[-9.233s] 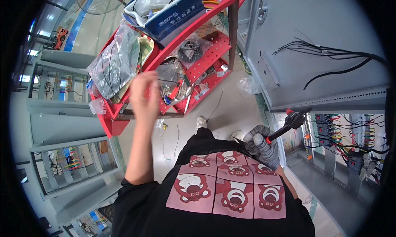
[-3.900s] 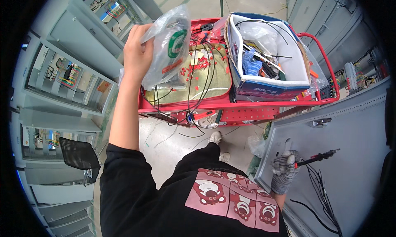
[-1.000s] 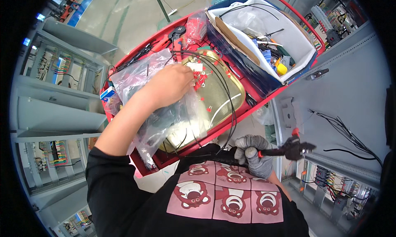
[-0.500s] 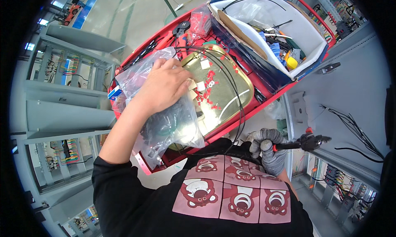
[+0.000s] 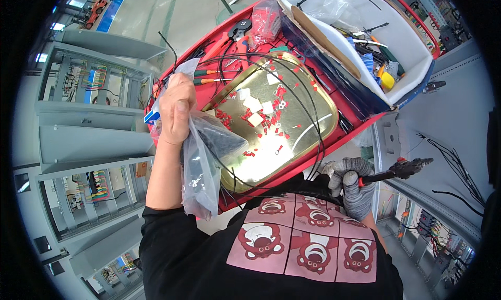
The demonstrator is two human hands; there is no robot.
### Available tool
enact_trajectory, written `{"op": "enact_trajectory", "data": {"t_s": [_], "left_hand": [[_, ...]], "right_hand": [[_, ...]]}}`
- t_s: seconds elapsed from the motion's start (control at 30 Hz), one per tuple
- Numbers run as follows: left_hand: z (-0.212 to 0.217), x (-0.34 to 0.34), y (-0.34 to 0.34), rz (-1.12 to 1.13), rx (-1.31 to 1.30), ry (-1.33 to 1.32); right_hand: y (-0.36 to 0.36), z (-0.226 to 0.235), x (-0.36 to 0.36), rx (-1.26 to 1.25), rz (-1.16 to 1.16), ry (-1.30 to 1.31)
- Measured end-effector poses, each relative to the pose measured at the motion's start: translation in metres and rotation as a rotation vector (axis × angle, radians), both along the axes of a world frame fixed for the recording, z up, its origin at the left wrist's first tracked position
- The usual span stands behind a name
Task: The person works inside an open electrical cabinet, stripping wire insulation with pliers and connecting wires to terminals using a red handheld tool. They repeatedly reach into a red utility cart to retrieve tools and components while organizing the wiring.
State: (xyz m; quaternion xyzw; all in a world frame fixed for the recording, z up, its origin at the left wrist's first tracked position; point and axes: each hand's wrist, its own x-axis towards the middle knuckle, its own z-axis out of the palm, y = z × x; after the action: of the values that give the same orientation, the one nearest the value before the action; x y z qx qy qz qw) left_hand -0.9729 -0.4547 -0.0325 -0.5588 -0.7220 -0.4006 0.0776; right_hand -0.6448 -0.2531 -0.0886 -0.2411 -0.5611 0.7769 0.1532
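Note:
My bare left hand [image 5: 177,109] is closed around the gathered upper part of a clear plastic bag [image 5: 201,180], which hangs down over the tray's left side. Dark contents show through the bag. Below it sits a gold metal tray [image 5: 313,127] holding red crimp terminals [image 5: 269,120] and small pale square pieces [image 5: 252,103]. In a grey glove, my right hand [image 5: 355,187] is wrapped round the red handles of pliers [image 5: 402,170], whose dark jaws point right. Long black wires [image 5: 308,109] curve across the tray.
The tray rests on a red cart [image 5: 360,123]. Behind it lie red-handled crimping pliers [image 5: 237,33], screwdrivers [image 5: 211,81] and a bag of red parts [image 5: 266,23]. A white-lined box [image 5: 417,73] of tools stands at the back right. Grey cabinets [image 5: 94,143] flank both sides.
My left hand has gripped the bag and pulled it left, uncovering more of the tray and terminals. The right hand still holds the pliers. The whole view has shifted slightly.

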Motion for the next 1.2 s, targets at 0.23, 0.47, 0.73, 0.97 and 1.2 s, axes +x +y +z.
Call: {"op": "enact_trajectory", "data": {"t_s": [0.23,0.47,0.73,0.97,1.2], "left_hand": [[-0.009,-0.015,-0.025,-0.06,0.221,-0.292],[-0.005,-0.018,-0.021,-0.055,0.264,-0.293],[0.0,0.002,0.024,-0.051,-0.374,0.138],[0.021,0.01,0.022,0.003,-0.386,0.156],[0.058,0.031,0.002,0.108,-0.262,0.161]], "right_hand": [[0.002,-0.004,-0.008,-0.007,0.017,0.015],[0.001,-0.007,-0.013,0.008,0.034,-0.015],[-0.001,-0.003,-0.012,0.044,0.051,-0.036],[-0.002,-0.001,0.0,0.099,0.114,-0.078],[-0.008,0.013,-0.011,0.149,0.098,-0.007]]}}
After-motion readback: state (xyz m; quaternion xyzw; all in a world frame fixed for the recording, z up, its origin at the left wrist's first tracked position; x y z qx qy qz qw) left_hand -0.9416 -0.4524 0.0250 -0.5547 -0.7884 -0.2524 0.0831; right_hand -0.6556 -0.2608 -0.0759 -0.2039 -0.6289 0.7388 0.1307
